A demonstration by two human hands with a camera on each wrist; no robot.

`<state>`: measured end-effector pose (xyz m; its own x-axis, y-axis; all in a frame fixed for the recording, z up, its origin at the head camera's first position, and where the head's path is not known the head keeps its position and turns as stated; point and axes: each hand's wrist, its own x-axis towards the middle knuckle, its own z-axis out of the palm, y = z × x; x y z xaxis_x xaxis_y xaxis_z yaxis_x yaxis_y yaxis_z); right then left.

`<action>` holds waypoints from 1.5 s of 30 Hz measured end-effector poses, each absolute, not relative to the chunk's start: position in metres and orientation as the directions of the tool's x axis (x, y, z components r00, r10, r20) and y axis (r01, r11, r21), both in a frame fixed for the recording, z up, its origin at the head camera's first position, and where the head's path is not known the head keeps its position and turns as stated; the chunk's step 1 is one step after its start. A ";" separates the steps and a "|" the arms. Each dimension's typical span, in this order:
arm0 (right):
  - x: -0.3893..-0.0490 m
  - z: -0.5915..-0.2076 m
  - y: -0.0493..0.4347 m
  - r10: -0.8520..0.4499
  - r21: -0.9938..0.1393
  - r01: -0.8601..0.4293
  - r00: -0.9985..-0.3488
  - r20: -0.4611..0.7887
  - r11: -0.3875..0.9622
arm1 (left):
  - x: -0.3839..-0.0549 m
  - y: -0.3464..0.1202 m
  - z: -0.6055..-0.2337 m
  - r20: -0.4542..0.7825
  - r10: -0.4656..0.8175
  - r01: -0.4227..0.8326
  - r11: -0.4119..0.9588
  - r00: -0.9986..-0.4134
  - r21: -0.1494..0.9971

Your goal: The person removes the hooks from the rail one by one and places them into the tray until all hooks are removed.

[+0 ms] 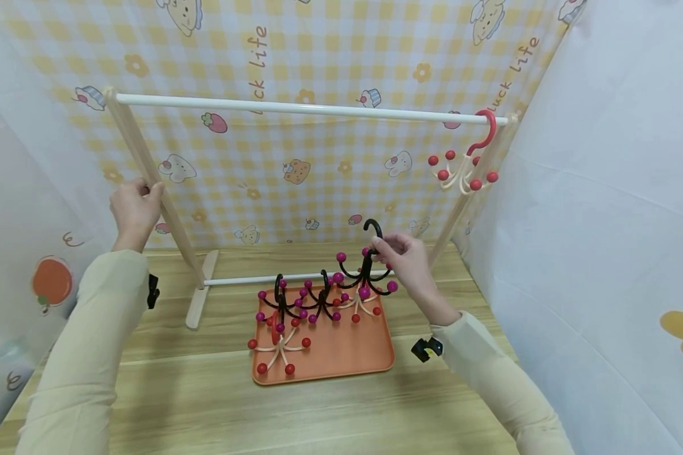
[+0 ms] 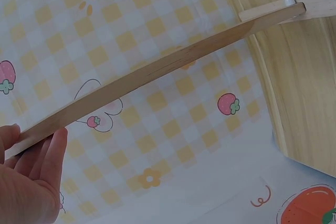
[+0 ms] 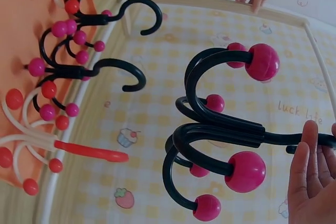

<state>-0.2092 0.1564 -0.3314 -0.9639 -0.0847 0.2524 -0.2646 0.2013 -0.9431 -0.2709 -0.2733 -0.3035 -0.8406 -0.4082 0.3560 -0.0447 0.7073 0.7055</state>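
My left hand (image 1: pixel 135 213) grips the left wooden post (image 1: pixel 158 183) of a rack, thumb on one side and fingers on the other in the left wrist view. My right hand (image 1: pixel 408 264) pinches a black claw hanger (image 3: pixel 231 130) with magenta ball tips by its hook stem, holding it upright above the back right of an orange tray (image 1: pixel 347 347). On that tray stand two more black claw hangers (image 1: pixel 282 306) and two cream ones with red balls and red hooks, one cream hanger (image 1: pixel 281 347) at the front left. The other cream hanger (image 1: pixel 360 303) is partly hidden below the held one.
A white rail (image 1: pixel 296 108) spans the rack's top, and a cream hanger with a red hook (image 1: pixel 481 140) hangs at its right end. A lower white bar (image 1: pixel 239 280) runs just behind the tray. A checked cloth (image 1: pixel 330 57) covers the back; white sheets (image 1: pixel 603 189) flank the wooden table.
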 end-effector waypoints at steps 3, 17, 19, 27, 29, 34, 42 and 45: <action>-0.206 -0.337 0.154 -0.100 -0.941 -0.265 -0.963 0.249 0.209 | -0.272 -0.274 -0.304 0.359 -0.407 -0.043 0.709 -0.840 0.704; -0.188 -0.366 0.143 -0.163 -0.974 -0.187 -0.973 0.165 0.129 | -0.272 -0.274 -0.304 0.372 -0.406 -0.042 0.721 -0.835 0.692; -0.184 -0.369 0.141 -0.181 -0.978 -0.175 -0.971 0.153 0.114 | -0.271 -0.274 -0.304 0.372 -0.409 -0.045 0.721 -0.833 0.692; -0.170 -0.386 0.134 -0.248 -0.983 -0.166 -0.958 0.142 0.078 | -0.270 -0.274 -0.303 0.363 -0.408 -0.048 0.718 -0.838 0.695; -0.168 -0.391 0.133 -0.268 -0.982 -0.174 -0.952 0.150 0.068 | -0.270 -0.274 -0.303 0.362 -0.406 -0.049 0.719 -0.839 0.693; -0.160 -0.398 0.127 -0.328 -0.980 -0.193 -0.929 0.169 0.041 | -0.270 -0.274 -0.303 0.362 -0.403 -0.041 0.714 -0.841 0.699; -0.143 -0.400 0.115 -0.342 -0.976 -0.173 -0.932 0.119 0.133 | -0.270 -0.275 -0.303 0.355 -0.400 -0.039 0.707 -0.845 0.706; -0.140 -0.405 0.112 -0.327 -0.976 -0.150 -0.941 0.091 0.160 | -0.270 -0.275 -0.303 0.345 -0.398 -0.044 0.707 -0.850 0.706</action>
